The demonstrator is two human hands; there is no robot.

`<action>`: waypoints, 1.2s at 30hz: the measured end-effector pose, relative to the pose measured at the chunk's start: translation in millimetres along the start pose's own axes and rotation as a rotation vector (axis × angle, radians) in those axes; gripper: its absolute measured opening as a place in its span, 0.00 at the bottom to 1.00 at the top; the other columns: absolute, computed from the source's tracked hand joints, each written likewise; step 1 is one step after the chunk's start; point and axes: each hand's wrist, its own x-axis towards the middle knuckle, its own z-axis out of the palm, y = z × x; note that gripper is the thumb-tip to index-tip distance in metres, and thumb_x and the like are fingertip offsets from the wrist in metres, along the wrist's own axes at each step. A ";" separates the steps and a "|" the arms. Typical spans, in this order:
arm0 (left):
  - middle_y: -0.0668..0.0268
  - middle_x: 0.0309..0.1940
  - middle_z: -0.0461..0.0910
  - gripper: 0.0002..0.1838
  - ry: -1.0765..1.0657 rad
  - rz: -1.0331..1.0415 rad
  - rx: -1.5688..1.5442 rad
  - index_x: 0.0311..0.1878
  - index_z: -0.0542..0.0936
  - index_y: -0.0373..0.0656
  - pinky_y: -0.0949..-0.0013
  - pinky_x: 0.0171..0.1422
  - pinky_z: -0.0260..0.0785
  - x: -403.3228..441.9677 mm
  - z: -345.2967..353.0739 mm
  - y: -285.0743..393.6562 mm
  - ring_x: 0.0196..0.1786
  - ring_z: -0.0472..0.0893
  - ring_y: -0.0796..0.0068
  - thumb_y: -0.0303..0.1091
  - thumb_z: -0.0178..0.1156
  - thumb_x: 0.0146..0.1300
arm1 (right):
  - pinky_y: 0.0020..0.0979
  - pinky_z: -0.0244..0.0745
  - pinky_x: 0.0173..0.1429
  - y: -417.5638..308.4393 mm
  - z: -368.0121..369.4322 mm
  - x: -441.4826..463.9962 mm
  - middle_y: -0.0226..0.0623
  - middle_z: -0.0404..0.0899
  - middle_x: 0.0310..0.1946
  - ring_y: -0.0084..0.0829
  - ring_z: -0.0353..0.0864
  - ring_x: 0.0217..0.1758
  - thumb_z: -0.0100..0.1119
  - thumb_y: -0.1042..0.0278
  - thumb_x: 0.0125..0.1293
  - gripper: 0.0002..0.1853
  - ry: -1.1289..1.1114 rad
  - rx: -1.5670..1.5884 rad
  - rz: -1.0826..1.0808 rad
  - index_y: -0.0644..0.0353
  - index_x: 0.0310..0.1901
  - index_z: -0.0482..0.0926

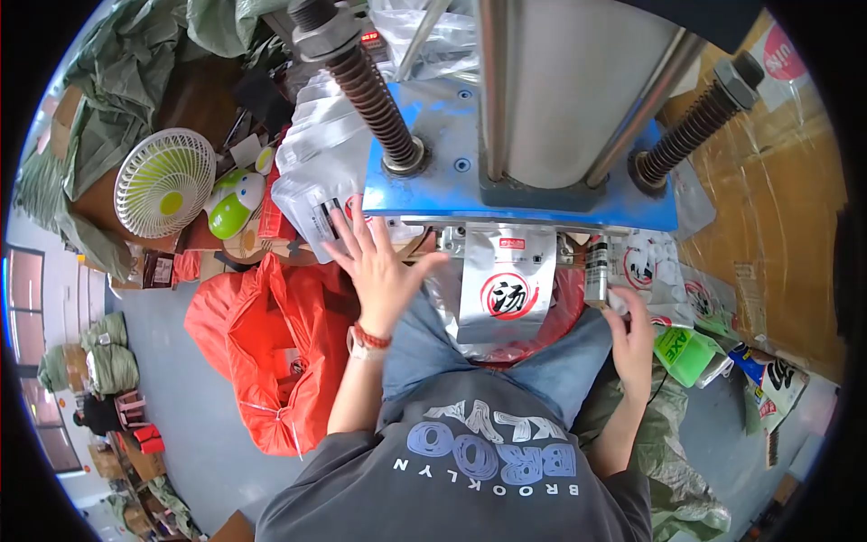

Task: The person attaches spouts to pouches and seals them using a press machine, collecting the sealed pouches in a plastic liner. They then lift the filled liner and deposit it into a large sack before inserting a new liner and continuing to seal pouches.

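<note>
My left hand (pixel 384 282) is raised with fingers spread wide, holding nothing. Its fingertips lie over the lower end of a fanned stack of silver-white printed pouches (pixel 316 172). Under the blue plate of a press (pixel 533 203), a silver-white pouch (pixel 506 285) with a red ring and a black character hangs toward my lap. Its upper end is hidden by the plate. To the right, my right hand (pixel 630 343) has thumb and fingers closed at the lower corner of another silver pouch (pixel 597 271), which shows a dark printed panel. More printed pouches (pixel 643 266) lie beside it.
Thick spring-loaded posts (pixel 370 90) rise from the press plate. An open red bag (pixel 280 352) stands left of my legs. Further left are a white fan (pixel 165 182) and a green-and-white toy-like object (pixel 237 200). Cardboard (pixel 759 181) and a green AXE packet (pixel 684 354) are at right.
</note>
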 end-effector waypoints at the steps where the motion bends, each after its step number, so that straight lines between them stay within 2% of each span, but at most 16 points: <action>1: 0.51 0.76 0.48 0.60 -0.033 0.038 0.001 0.68 0.62 0.36 0.26 0.70 0.24 -3.5 23.0 -25.7 0.79 0.40 0.51 0.75 0.62 0.40 | 0.26 0.66 0.54 0.8 1.1 0.6 0.34 0.79 0.49 0.21 0.74 0.52 0.55 0.78 0.65 0.15 0.048 0.172 -0.033 0.62 0.54 0.74; 4: 0.59 0.73 0.59 0.39 -0.175 0.218 0.008 0.65 0.69 0.43 0.40 0.75 0.42 -26.0 29.6 -53.9 0.76 0.56 0.59 0.51 0.69 0.52 | 0.27 0.66 0.57 -1.2 14.0 -5.7 0.42 0.77 0.52 0.26 0.74 0.54 0.53 0.80 0.66 0.14 0.224 0.647 -0.095 0.64 0.53 0.74; 6: 0.63 0.48 0.84 0.17 0.057 0.228 -0.305 0.51 0.82 0.45 0.64 0.61 0.70 -37.2 24.3 -60.4 0.56 0.81 0.64 0.23 0.61 0.58 | 0.28 0.66 0.57 -24.3 13.7 -12.7 0.44 0.77 0.49 0.31 0.74 0.51 0.53 0.81 0.64 0.13 0.290 0.671 -0.115 0.66 0.51 0.75; 8: 0.63 0.41 0.86 0.17 -0.114 -0.040 -0.679 0.45 0.84 0.44 0.68 0.51 0.76 -44.6 -4.9 -50.6 0.49 0.84 0.63 0.16 0.58 0.53 | 0.30 0.71 0.53 -49.8 5.0 -16.0 0.44 0.79 0.45 0.36 0.76 0.46 0.64 0.80 0.57 0.16 0.364 0.450 -0.403 0.67 0.48 0.77; 9: 0.62 0.41 0.86 0.19 -0.102 -0.052 -0.683 0.43 0.85 0.44 0.68 0.49 0.76 -50.1 -16.9 -46.9 0.48 0.84 0.62 0.13 0.56 0.50 | 0.31 0.70 0.52 -73.3 4.4 -22.4 0.37 0.77 0.38 0.35 0.74 0.43 0.66 0.72 0.56 0.14 0.421 0.407 -0.379 0.65 0.43 0.78; 11: 0.60 0.40 0.86 0.25 -0.037 -0.001 -0.767 0.41 0.85 0.41 0.68 0.50 0.77 -52.7 -48.6 -26.1 0.49 0.84 0.62 0.08 0.53 0.40 | 0.33 0.71 0.50 -100.6 -0.2 -26.6 0.37 0.78 0.38 0.36 0.75 0.42 0.69 0.71 0.53 0.15 0.394 0.251 -0.523 0.64 0.42 0.78; 14: 0.62 0.42 0.86 0.22 -0.014 0.235 -0.755 0.40 0.85 0.40 0.66 0.51 0.78 -54.3 -73.9 -3.9 0.51 0.84 0.62 0.10 0.57 0.41 | 0.36 0.74 0.45 -124.8 28.0 -15.8 0.36 0.80 0.39 0.39 0.77 0.42 0.73 0.70 0.46 0.17 0.229 0.036 -0.790 0.60 0.40 0.81; 16: 0.64 0.41 0.86 0.16 0.008 0.444 -0.714 0.41 0.84 0.40 0.67 0.47 0.79 -51.6 -87.6 5.1 0.48 0.85 0.63 0.20 0.64 0.45 | 0.37 0.75 0.45 -125.9 32.7 -21.1 0.32 0.82 0.41 0.37 0.78 0.42 0.75 0.71 0.44 0.16 -0.075 0.171 -0.907 0.57 0.38 0.83; 20: 0.60 0.39 0.86 0.10 -0.215 0.737 -0.970 0.39 0.85 0.37 0.69 0.42 0.81 -45.1 -123.7 10.8 0.43 0.87 0.64 0.28 0.63 0.53 | 0.36 0.76 0.45 -143.4 2.6 -41.9 0.33 0.81 0.40 0.36 0.78 0.41 0.76 0.66 0.40 0.22 -0.057 0.291 -1.025 0.55 0.41 0.85; 23: 0.58 0.43 0.85 0.11 -0.465 0.558 -1.050 0.44 0.84 0.40 0.67 0.45 0.79 -55.7 -83.8 21.4 0.42 0.86 0.63 0.30 0.62 0.57 | 0.38 0.75 0.50 -133.8 15.1 -26.8 0.36 0.80 0.40 0.39 0.77 0.43 0.75 0.66 0.45 0.22 0.007 0.162 -0.744 0.61 0.45 0.83; 26: 0.66 0.37 0.86 0.10 -0.983 -0.062 -1.242 0.45 0.83 0.37 0.74 0.41 0.76 -61.9 -15.0 38.1 0.37 0.84 0.81 0.33 0.61 0.66 | 0.41 0.65 0.65 -109.5 38.3 -4.7 0.47 0.76 0.53 0.48 0.72 0.59 0.71 0.68 0.52 0.32 0.083 0.026 -0.493 0.66 0.60 0.72; 27: 0.66 0.37 0.86 0.10 -0.975 -0.053 -1.244 0.45 0.83 0.37 0.74 0.41 0.76 -54.5 -11.1 48.8 0.37 0.84 0.81 0.33 0.61 0.66 | 0.41 0.64 0.66 -106.8 29.8 -6.3 0.47 0.75 0.55 0.48 0.71 0.61 0.70 0.68 0.55 0.32 0.155 0.035 -0.501 0.67 0.61 0.71; 30: 0.65 0.38 0.85 0.10 -0.921 -0.596 -1.734 0.46 0.82 0.34 0.74 0.43 0.76 -28.7 -16.6 66.4 0.38 0.83 0.80 0.30 0.62 0.66 | 0.42 0.62 0.67 -90.8 -12.1 -19.2 0.46 0.75 0.58 0.43 0.71 0.63 0.59 0.65 0.67 0.21 0.366 0.009 -0.432 0.67 0.58 0.73; 32: 0.65 0.41 0.85 0.10 -0.892 -0.557 -1.831 0.48 0.82 0.35 0.73 0.46 0.76 -15.9 -8.3 68.5 0.40 0.83 0.80 0.27 0.61 0.65 | 0.41 0.63 0.66 -70.6 -20.0 -5.7 0.47 0.76 0.55 0.45 0.73 0.61 0.55 0.64 0.70 0.18 0.456 -0.035 -0.313 0.67 0.55 0.74; 34: 0.64 0.41 0.84 0.09 -0.885 -0.569 -1.849 0.47 0.81 0.35 0.72 0.46 0.78 -16.9 -4.5 72.1 0.40 0.84 0.78 0.26 0.61 0.64 | 0.39 0.65 0.62 -34.9 -8.9 17.6 0.47 0.76 0.51 0.46 0.75 0.56 0.50 0.65 0.72 0.14 0.497 -0.612 -0.183 0.66 0.52 0.75; 36: 0.63 0.41 0.84 0.09 -0.849 -0.593 -1.848 0.48 0.81 0.35 0.72 0.46 0.78 -18.4 -5.3 73.7 0.41 0.84 0.78 0.25 0.61 0.64 | 0.40 0.65 0.61 -5.1 4.3 8.5 0.46 0.76 0.50 0.47 0.74 0.55 0.50 0.65 0.72 0.13 0.335 -0.568 -0.058 0.64 0.51 0.75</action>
